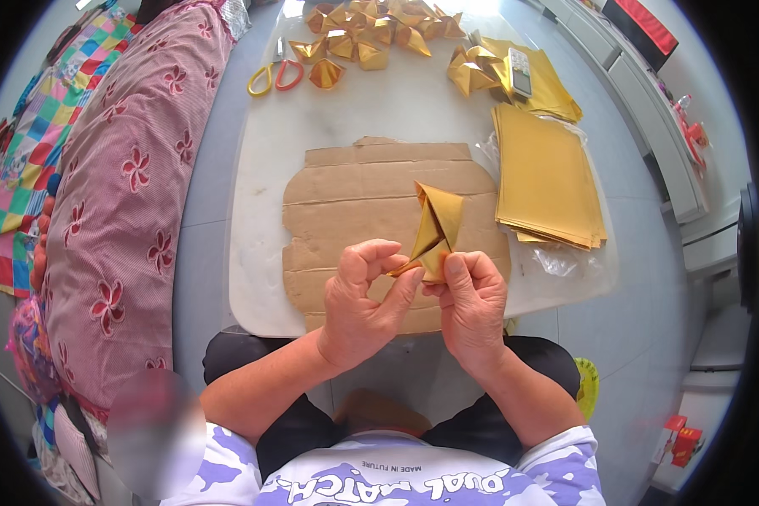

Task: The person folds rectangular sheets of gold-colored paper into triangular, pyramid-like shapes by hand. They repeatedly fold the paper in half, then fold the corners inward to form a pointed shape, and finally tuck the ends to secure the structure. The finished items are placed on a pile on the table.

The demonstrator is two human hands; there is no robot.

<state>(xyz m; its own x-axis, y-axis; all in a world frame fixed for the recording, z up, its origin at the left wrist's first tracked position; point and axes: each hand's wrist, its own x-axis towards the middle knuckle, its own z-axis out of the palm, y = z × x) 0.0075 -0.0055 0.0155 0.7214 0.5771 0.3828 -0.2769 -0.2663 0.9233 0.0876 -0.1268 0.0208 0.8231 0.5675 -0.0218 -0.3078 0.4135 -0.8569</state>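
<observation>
A partly folded piece of gold foil paper is held up between both hands, above a flattened sheet of brown cardboard. My left hand pinches its lower left corner between thumb and fingers. The lower right edge lies between the thumb and fingers of my right hand. To the right, a stack of flat gold paper sheets rests partly over clear plastic. Folded gold paper shapes are gathered at the far side of the white table, and a few more sit at the far right.
Scissors with one yellow and one red handle lie at the far left of the table. A grey remote-like handset rests on gold sheets. Crumpled clear plastic is near the right edge. Left of the table stands furniture under a pink flowered cover.
</observation>
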